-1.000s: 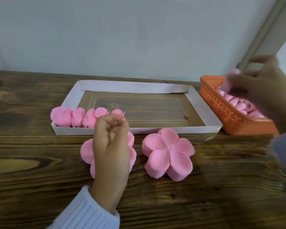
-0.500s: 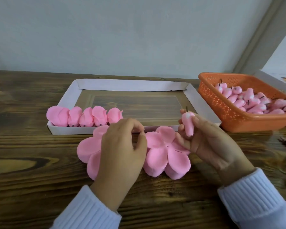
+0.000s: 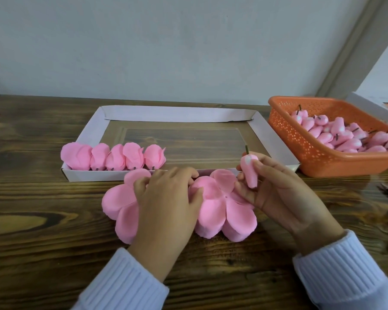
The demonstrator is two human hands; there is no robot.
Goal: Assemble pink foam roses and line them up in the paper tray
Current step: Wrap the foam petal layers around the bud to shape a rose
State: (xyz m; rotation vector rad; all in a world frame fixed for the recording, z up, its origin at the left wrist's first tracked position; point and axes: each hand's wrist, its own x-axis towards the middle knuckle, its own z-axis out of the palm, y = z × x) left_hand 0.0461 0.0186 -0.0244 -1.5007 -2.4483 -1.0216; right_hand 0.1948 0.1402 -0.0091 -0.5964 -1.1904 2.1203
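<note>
- Where the table (image 3: 43,253) is nearest to the camera, two white sleeves (image 3: 126,280) come in from below.
- Left hand (image 3: 166,198) lies palm down on the left petals (image 3: 119,204). Its fingers are bent and close together, and the thumb touches the right petals (image 3: 222,211). Whether it grips a petal, I cannot tell.
- Right hand (image 3: 278,193) pinches a bud (image 3: 249,173) between thumb and fingers, stem up, above the right petals.
- Both flat petal stacks lie on the table, just in front of the tray (image 3: 177,113).
- Five roses (image 3: 114,156) stand in a row, touching each other, in the tray's front left corner.
- Basket (image 3: 285,130), to the right of the tray, holds loose buds (image 3: 345,135).
</note>
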